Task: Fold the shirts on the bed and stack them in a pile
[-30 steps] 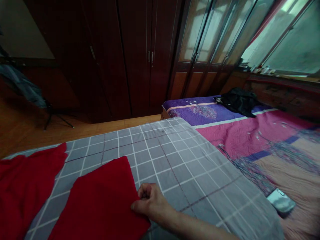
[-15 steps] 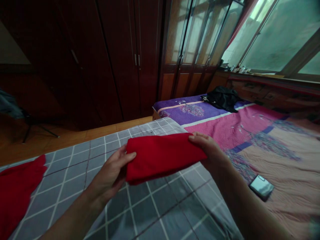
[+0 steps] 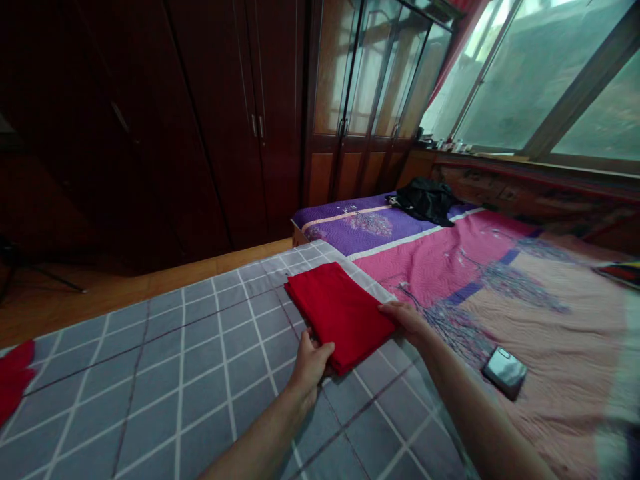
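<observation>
- L edge: 2nd red cloth (image 3: 15, 380), partly out of frame.
- L hand (image 3: 311, 367): clamped on folded red cloth's (image 3: 345, 313) near corner.
- Folded cloth: held up 0.5 s ago, now down on gray checked sheet (image 3: 200, 373), btwn hands; prob. placed, not released.
- R hand (image 3: 409, 321): clamped on R corner.

Folded cloth (image 3: 345, 310) plain red; sheet (image 3: 203, 363) grey, white grid (some darker lines too); bedspread (image 3: 415, 263) purple, pink, peach.
</observation>
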Available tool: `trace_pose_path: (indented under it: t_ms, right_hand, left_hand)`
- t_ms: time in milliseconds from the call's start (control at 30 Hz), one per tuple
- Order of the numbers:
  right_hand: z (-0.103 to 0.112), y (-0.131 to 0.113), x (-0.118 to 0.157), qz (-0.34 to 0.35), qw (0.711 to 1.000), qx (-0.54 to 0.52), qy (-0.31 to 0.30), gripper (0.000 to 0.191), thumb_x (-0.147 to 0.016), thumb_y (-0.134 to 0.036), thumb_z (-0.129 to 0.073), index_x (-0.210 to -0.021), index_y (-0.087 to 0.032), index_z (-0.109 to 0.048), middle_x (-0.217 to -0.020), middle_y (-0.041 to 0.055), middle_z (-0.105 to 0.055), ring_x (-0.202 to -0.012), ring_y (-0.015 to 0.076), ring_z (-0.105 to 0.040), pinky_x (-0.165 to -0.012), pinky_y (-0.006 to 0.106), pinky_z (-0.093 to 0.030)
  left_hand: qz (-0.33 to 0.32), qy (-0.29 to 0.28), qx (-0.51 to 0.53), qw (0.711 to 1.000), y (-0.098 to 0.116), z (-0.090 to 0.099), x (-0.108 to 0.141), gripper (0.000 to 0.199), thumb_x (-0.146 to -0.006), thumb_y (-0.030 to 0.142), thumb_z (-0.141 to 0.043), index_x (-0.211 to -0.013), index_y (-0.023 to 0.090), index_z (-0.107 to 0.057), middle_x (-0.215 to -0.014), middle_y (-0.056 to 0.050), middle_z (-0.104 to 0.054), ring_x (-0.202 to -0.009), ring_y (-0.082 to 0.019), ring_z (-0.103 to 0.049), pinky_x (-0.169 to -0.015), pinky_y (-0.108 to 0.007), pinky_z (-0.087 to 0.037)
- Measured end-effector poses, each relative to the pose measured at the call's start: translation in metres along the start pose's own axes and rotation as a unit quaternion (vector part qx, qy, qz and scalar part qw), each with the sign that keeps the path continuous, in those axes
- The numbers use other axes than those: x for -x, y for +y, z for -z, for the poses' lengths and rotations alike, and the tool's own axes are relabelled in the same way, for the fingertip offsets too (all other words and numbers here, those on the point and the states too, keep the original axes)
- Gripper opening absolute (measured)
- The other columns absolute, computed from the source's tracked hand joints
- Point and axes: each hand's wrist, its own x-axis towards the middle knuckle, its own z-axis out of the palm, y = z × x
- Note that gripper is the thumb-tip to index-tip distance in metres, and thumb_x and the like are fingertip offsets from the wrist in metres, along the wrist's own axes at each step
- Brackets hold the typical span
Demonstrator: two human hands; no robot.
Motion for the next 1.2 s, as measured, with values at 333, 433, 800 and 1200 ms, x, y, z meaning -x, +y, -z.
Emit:
trace_pose_path:
  t_ms: [333, 433, 800, 1200]
  right_hand:
    - [0.013, 0.026, -0.016, -0.028, 0.996, 0.062, 0.050, 0.028, -0.057, -0.036, -0.062, -0.074, -0.014, -0.067, -0.062, 0.0039, -0.066, -0.057, 0.0165, -0.059, -0.054, 0.026, -0.044]
    - [0.014, 0.026, -0.014, -0.017, 0.987, 0.143, 0.075, 0.023, -0.063, -0.031, -0.058, -0.077, -0.014, -0.066, -0.064, 0.0048, -0.066, -0.061, 0.0184, -0.061, -0.058, 0.028, -0.046]
    - [-0.056, -0.016, -0.012, 0.175, 0.874, 0.450, 0.052, 0.046, -0.086, -0.037, -0.049, -0.124, -0.012, -0.054, -0.134, 0.0155, -0.048, -0.122, 0.0263, -0.044, -0.103, 0.035, -0.030]
    - [-0.138, -0.003, -0.049, 0.188, 0.801, 0.569, 0.005, 0.075, -0.087, -0.060, -0.041, -0.142, -0.009, -0.036, -0.145, 0.0233, -0.032, -0.133, 0.0416, -0.026, -0.106, 0.052, -0.016]
  left_hand:
    - [-0.014, -0.030, -0.006, 0.999, -0.009, -0.001, 0.011, 0.055, -0.066, 0.012, -0.060, -0.114, 0.018, -0.034, -0.091, -0.006, -0.067, -0.066, -0.017, -0.066, -0.053, -0.023, -0.052]
    - [-0.002, -0.051, -0.044, 0.998, -0.012, -0.002, 0.014, 0.059, -0.067, 0.017, -0.061, -0.118, 0.018, -0.032, -0.090, -0.005, -0.065, -0.064, -0.015, -0.065, -0.048, -0.021, -0.049]
    - [-0.344, -0.057, -0.507, 0.788, -0.017, 0.024, 0.034, 0.055, -0.079, 0.012, -0.050, -0.134, 0.016, -0.042, -0.129, -0.017, -0.051, -0.120, -0.029, -0.049, -0.100, -0.048, -0.040]
    - [-0.301, -0.243, -0.624, 0.679, -0.005, 0.030, 0.036, 0.071, -0.090, 0.056, -0.038, -0.144, 0.012, -0.029, -0.152, -0.020, -0.013, -0.141, -0.032, 0.003, -0.112, -0.058, -0.009]
